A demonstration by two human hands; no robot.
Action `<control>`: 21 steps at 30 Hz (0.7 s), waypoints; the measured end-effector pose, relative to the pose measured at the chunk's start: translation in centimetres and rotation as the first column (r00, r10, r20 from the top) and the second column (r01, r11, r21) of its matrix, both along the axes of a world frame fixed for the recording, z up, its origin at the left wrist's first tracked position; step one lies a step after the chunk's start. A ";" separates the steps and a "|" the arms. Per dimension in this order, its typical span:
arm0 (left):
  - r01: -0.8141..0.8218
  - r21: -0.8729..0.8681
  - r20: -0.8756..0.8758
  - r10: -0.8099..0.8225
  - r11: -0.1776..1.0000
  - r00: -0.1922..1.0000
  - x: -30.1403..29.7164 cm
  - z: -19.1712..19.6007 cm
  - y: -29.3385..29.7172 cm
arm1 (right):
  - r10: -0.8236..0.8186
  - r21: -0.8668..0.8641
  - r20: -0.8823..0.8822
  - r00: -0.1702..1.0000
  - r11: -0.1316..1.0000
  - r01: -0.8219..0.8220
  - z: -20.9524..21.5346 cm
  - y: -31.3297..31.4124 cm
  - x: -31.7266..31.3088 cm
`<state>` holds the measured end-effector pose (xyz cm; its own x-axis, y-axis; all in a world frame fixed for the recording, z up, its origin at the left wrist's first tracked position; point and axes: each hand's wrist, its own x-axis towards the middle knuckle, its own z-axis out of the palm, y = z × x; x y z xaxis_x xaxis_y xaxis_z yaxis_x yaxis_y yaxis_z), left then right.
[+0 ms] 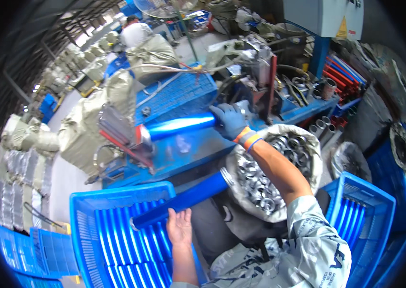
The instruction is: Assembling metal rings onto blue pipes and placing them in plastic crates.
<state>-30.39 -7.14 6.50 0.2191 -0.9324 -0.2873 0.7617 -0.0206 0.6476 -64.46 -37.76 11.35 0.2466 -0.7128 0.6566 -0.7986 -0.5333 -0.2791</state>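
Note:
My left hand is bare, palm up, with its fingers at the underside of a shiny blue tube. This tube slants over the left crate, its upper end near the sack's rim; my fingertips are partly hidden by it. Farther off, my right hand, in a grey-blue glove with an orange cuff, is closed around the right end of a second blue tube. That tube lies between the red-edged left head of a blue machine and the metal fixture on the right.
Blue tubes fill the left crate; more lie in the right crate. A white sack of silvery metal rings stands under my right forearm. A grey control box hangs above. Another person is at the back left.

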 end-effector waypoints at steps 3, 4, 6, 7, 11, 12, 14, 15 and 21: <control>0.109 -0.041 0.062 -0.107 0.993 0.992 -2.6 -1.1 -3.0 | 0.002 0.129 0.538 0.843 0.988 -0.085 6.7 8.7 -3.2; 0.158 -0.028 0.049 -0.157 0.987 0.986 -5.7 -1.2 -5.4 | 0.014 0.024 0.630 0.776 0.999 -0.037 6.2 10.1 -6.9; 0.213 -0.033 0.037 -0.212 0.976 0.977 -10.8 -1.0 -11.3 | 0.024 -0.041 0.830 0.558 0.999 0.018 5.3 14.4 -13.8; 0.225 -0.054 0.033 -0.224 0.973 0.974 -12.8 -1.0 -14.9 | 0.000 -0.008 0.917 0.398 1.000 0.016 5.3 17.5 -16.6; 0.093 -0.038 0.061 -0.091 0.995 0.994 -13.7 -3.2 -30.2 | 0.028 -0.046 0.957 0.288 0.997 0.057 3.2 30.1 -24.2; 0.083 0.010 0.042 -0.084 0.996 0.996 -13.6 -4.2 -33.0 | -0.069 0.021 0.932 0.355 0.990 0.137 2.5 34.1 -26.1; 0.091 0.061 0.023 -0.092 0.994 0.995 -14.2 -6.3 -36.2 | -0.276 0.144 0.866 0.417 0.936 0.321 0.1 42.6 -30.1; 0.106 0.084 0.033 -0.109 0.991 0.993 -14.7 -7.4 -37.1 | -0.384 0.205 0.827 0.411 0.886 0.416 -1.3 46.7 -31.8; 0.140 0.211 0.133 -0.170 0.967 0.976 -11.1 -8.8 -40.2 | -0.786 0.379 0.423 0.451 0.605 0.700 -3.6 59.3 -35.7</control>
